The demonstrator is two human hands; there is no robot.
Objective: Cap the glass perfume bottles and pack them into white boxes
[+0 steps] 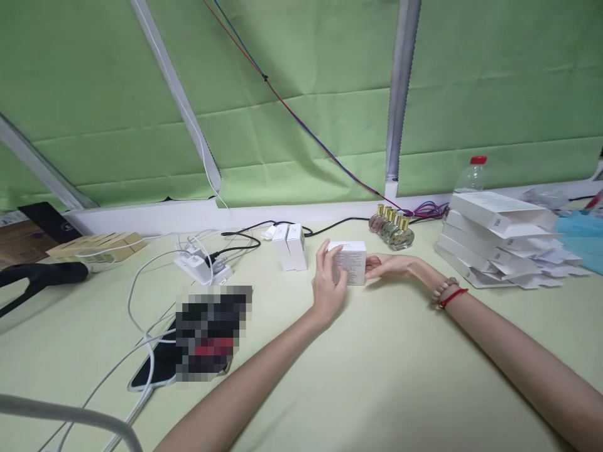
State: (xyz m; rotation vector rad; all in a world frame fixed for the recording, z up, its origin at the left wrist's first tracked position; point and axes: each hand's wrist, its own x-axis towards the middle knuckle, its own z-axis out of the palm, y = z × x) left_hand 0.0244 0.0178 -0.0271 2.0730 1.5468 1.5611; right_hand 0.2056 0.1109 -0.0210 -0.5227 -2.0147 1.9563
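A small white box [354, 267] with fine printed text on its front stands upright on the table between my hands. My left hand [328, 285] is closed round its left side, fingers bent over the front and top edge. At its right side, my right hand [387, 265] holds the box, with the fingertips partly hidden by it. Two similar white boxes [289, 248] stand side by side to the left, slightly farther back. Behind and to the right are several small glass bottles [394, 231] with gold caps, looking like perfume bottles.
A stack of flattened-looking white cartons [494, 238] lies at right, before a red-capped plastic bottle [471, 176]. At left are a power strip [200, 267], tangled white cables [151, 351], a dark, partly pixelated device [160, 364] and yellowish boxes [101, 246]. Green curtain [301, 125] hangs behind.
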